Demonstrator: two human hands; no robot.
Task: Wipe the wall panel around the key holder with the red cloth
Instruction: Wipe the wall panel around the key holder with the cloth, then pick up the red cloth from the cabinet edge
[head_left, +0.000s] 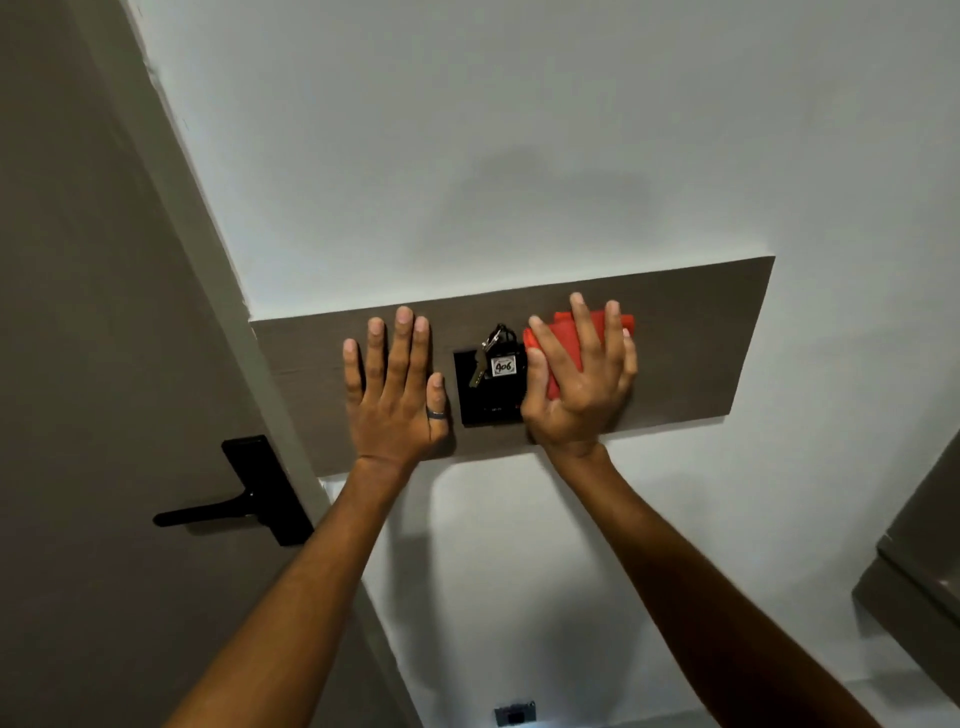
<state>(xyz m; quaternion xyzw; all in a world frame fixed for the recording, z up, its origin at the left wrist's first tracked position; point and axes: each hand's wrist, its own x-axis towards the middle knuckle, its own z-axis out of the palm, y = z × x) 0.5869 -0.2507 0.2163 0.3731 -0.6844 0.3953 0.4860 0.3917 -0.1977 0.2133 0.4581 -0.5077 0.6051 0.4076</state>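
Observation:
A dark brown wood wall panel (691, 338) runs across the white wall. At its middle sits a black key holder (478, 400) with a key and a white tag reading 406 (503, 366) hanging from it. My right hand (579, 387) presses a folded red cloth (563, 343) flat on the panel just right of the key holder, fingers spread over it. My left hand (395, 384) lies flat on the panel left of the key holder, fingers apart, with a ring on the thumb.
A grey door with a black lever handle (244, 499) stands at the left, next to the panel's end. A grey cabinet edge (914, 571) shows at the lower right. A small dark wall outlet (514, 714) sits low on the wall.

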